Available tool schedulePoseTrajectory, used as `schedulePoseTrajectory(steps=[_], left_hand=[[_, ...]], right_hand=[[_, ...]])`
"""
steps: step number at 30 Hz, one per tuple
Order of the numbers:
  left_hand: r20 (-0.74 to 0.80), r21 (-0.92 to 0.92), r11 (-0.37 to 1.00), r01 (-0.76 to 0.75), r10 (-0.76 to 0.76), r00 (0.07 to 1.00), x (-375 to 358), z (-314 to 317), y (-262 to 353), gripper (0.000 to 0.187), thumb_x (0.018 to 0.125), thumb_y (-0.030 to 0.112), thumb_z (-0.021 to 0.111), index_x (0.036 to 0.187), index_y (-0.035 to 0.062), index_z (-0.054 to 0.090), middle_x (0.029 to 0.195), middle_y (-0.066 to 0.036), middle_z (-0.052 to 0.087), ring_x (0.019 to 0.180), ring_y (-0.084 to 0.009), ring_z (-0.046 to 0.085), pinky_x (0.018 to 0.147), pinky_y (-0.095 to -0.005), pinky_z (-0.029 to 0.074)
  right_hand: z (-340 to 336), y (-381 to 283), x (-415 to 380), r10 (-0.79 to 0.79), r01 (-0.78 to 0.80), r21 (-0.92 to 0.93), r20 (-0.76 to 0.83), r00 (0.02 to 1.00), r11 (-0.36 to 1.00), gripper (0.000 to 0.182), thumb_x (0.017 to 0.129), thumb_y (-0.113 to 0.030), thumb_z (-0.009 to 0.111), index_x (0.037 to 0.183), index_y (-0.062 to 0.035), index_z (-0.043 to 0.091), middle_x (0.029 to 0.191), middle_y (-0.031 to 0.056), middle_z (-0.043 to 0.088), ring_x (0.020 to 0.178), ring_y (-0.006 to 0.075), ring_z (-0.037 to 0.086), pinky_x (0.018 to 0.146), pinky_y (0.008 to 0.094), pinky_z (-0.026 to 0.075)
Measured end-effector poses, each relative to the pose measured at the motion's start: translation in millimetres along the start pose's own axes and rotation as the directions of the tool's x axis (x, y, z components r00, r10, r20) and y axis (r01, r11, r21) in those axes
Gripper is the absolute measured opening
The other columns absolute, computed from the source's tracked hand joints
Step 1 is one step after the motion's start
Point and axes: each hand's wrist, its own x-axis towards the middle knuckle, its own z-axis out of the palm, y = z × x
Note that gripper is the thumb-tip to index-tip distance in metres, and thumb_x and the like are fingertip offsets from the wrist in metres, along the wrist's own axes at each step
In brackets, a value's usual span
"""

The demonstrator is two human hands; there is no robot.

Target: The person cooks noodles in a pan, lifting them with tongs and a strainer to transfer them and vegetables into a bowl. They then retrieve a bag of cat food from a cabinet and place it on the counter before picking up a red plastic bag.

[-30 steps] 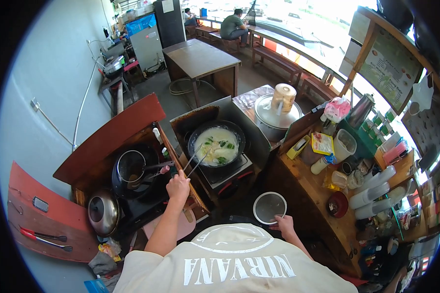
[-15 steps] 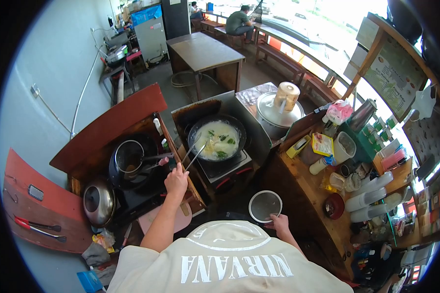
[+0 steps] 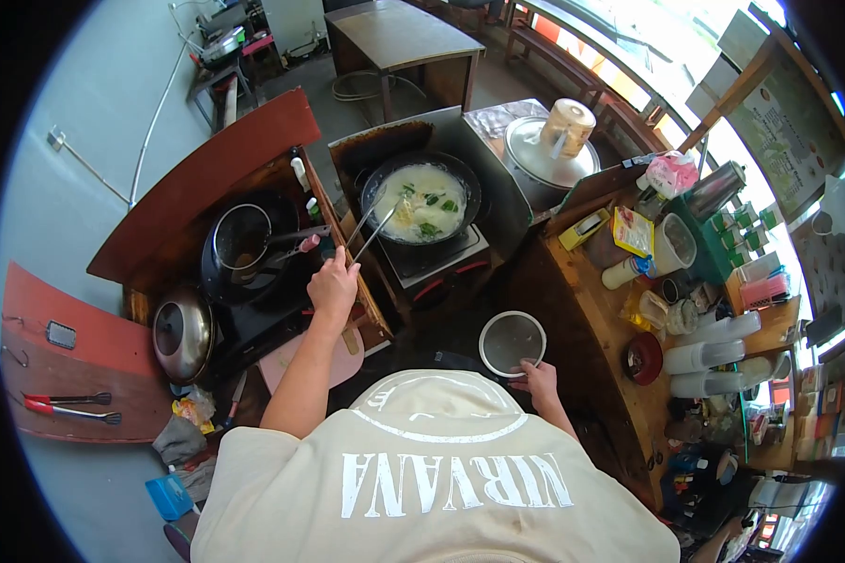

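Steel chopsticks (image 3: 371, 228), pinched in the left hand (image 3: 333, 286), reached into the black pan (image 3: 422, 199) to stir its pale broth; the right hand (image 3: 537, 379) gripped a round strainer (image 3: 512, 342) held ready below the pan.

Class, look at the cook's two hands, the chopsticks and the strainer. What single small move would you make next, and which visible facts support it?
Probably bring the round mesh strainer up beside the black wok. The left hand holds long chopsticks whose tips are in the milky broth with noodles and greens, while the right hand holds the strainer low, apart from the wok. Lifted food would need it closer.
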Motion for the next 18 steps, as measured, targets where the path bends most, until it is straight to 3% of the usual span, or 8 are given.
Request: schedulePoseTrajectory(steps=[4, 6, 7, 10, 13, 15, 18], left_hand=[[0.052, 0.068, 0.997, 0.023, -0.027, 0.998, 4, -15, 11, 0.048, 0.087, 0.039, 0.064, 0.123, 0.0095, 0.056, 0.091, -0.014, 0.069, 0.080, -0.0362, 0.069, 0.067, -0.0457, 0.056], [0.184, 0.200, 0.977, -0.066, 0.028, 0.982, 17, -23, 15, 0.041, 0.084, 0.035, 0.068, 0.113, 0.0066, 0.061, 0.088, -0.014, 0.070, 0.081, -0.0346, 0.070, 0.068, -0.0443, 0.057], [0.187, 0.178, 0.982, -0.067, 0.033, 0.982, 24, -32, 21, 0.032, 0.082, 0.032, 0.071, 0.098, 0.0047, 0.066, 0.087, -0.016, 0.071, 0.083, -0.0335, 0.070, 0.069, -0.0433, 0.057], [0.190, 0.189, 0.971, -0.143, 0.107, 0.976, 54, -30, 30, 0.028, 0.081, 0.032, 0.072, 0.089, 0.0046, 0.070, 0.088, -0.016, 0.071, 0.084, -0.0329, 0.070, 0.071, -0.0435, 0.057], [0.256, 0.230, 0.957, -0.175, 0.114, 0.960, 89, -18, 50, 0.019, 0.084, 0.021, 0.064, 0.092, 0.0056, 0.072, 0.092, -0.015, 0.072, 0.088, -0.0318, 0.071, 0.073, -0.0422, 0.057], [0.307, 0.260, 0.943, -0.207, 0.122, 0.944, 106, -5, 63, 0.023, 0.086, 0.010, 0.053, 0.094, 0.0069, 0.074, 0.096, -0.015, 0.072, 0.091, -0.0311, 0.071, 0.075, -0.0408, 0.057], [0.271, 0.256, 0.934, -0.250, 0.179, 0.946, 120, 25, 68, 0.024, 0.087, 0.012, 0.052, 0.091, 0.0068, 0.075, 0.095, -0.014, 0.072, 0.090, -0.0308, 0.071, 0.074, -0.0408, 0.057]], right_hand=[[-4, 0, 4, 0.006, -0.006, -0.009, -0.016, 1.000, 1.000, 0.023, 0.091, -0.011, 0.056, 0.104, 0.0074, 0.061, 0.087, 0.0175, 0.068, 0.069, 0.0255, 0.068, 0.061, 0.0366, 0.060], [-7, 0, 6, 0.009, -0.009, 0.035, 0.019, 1.000, 0.999, 0.023, 0.090, -0.009, 0.055, 0.104, 0.0081, 0.061, 0.088, 0.0175, 0.067, 0.069, 0.0254, 0.068, 0.060, 0.0353, 0.060], [-9, -1, 6, 0.011, -0.011, 0.036, 0.015, 1.000, 0.999, 0.023, 0.090, -0.009, 0.055, 0.104, 0.0081, 0.061, 0.088, 0.0175, 0.067, 0.069, 0.0254, 0.068, 0.060, 0.0353, 0.060], [-12, -4, 8, 0.001, -0.001, 0.038, 0.000, 1.000, 0.999, 0.023, 0.090, -0.009, 0.055, 0.104, 0.0083, 0.061, 0.088, 0.0177, 0.067, 0.069, 0.0255, 0.068, 0.061, 0.0352, 0.060], [-16, -4, 7, -0.006, 0.006, 0.045, -0.003, 1.000, 0.999, 0.023, 0.091, -0.011, 0.056, 0.104, 0.0073, 0.061, 0.087, 0.0173, 0.068, 0.068, 0.0249, 0.068, 0.061, 0.0362, 0.060], [-16, -9, 1, 0.012, -0.012, 0.038, -0.019, 1.000, 0.999, 0.024, 0.091, -0.011, 0.056, 0.105, 0.0074, 0.062, 0.087, 0.0172, 0.068, 0.069, 0.0250, 0.068, 0.061, 0.0364, 0.060], [-24, -1, 5, 0.005, -0.005, 0.026, -0.022, 1.000, 1.000, 0.024, 0.091, -0.012, 0.056, 0.105, 0.0074, 0.062, 0.087, 0.0173, 0.068, 0.069, 0.0252, 0.068, 0.061, 0.0365, 0.060]])
